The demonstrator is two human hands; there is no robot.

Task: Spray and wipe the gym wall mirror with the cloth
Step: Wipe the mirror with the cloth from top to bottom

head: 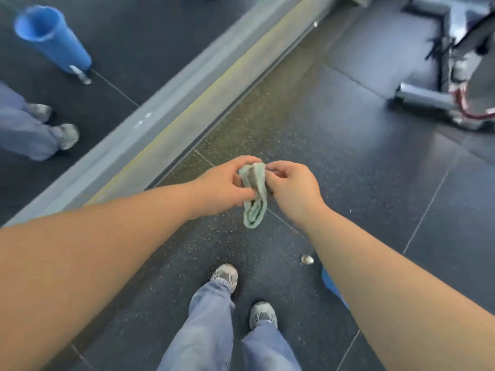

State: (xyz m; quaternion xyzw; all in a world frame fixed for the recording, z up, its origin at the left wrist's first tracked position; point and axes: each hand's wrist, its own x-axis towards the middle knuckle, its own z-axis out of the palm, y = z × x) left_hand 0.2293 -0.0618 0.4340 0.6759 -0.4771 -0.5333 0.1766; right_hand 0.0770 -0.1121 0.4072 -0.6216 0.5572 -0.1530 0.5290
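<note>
Pinching cloth (254, 202): left hand (221, 188), right hand (293, 190) | mirror (134, 36) left | machine (422, 97) right

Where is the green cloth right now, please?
In the head view the cloth hangs mid-frame, pinched between the left hand and right hand, above the floor.

Dark speckled rubber floor (348, 162), laid in large tiles with thin pale seams, meeting a grey sill (150, 129) at the foot of the mirror (120, 36). Standing on it: the grey left shoe (225, 275) ahead of the right shoe (263, 314), and, upper right, the tubular feet of a gym machine (420, 97). A blue container (330, 286), mostly hidden by a forearm, lies right of the shoes, a small silvery piece (307, 259) just beside it.
</note>
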